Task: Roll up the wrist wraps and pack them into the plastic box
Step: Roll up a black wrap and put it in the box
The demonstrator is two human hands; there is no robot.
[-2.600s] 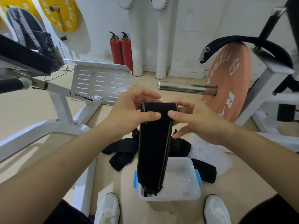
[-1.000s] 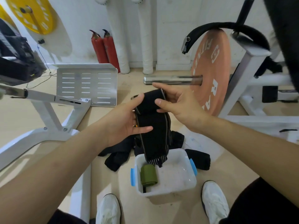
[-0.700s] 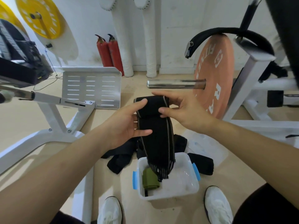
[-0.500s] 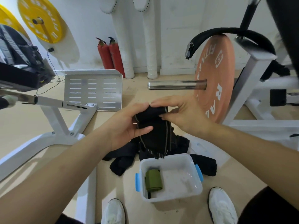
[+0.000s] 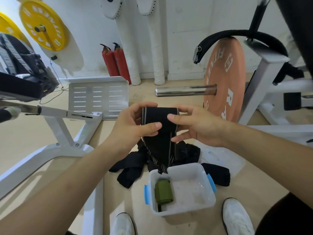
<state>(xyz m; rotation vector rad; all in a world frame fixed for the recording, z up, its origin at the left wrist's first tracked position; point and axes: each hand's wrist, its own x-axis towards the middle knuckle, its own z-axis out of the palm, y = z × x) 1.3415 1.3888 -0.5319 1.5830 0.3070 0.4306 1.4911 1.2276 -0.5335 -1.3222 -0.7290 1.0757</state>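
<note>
Since half a second ago the black wrist wrap (image 5: 160, 133) has come back up between my hands and flattened out — its top edge was bunched under my fingers then, and now it is folded over smooth, with the tail hanging lower, its striped end just over the near rim of the plastic box (image 5: 182, 189). My left hand (image 5: 133, 126) pinches the wrap's left edge, thumb across the front and fingers (image 5: 145, 106) curled behind the top fold; my right hand (image 5: 194, 124) holds the right edge the same way, thumb on the front, the other fingers closed narrow around the back. So both hands are shut on this one wrap, which sits directly between my fingertips. As I judge it, the roll on this wrap has barely begun: one fold at the top, most of the length loose below my fingers. One green wrap (image 5: 164, 192) is already rolled and lying in the box, below and slightly right of my left thumb. Beyond the box, under my hands, a heap of black wraps (image 5: 132, 168) lies unrolled on the floor, and another dark bundle (image 5: 218, 175) sits just right of the box — I cannot tell whether that one is rolled. Most of the work looks left to do.
</note>
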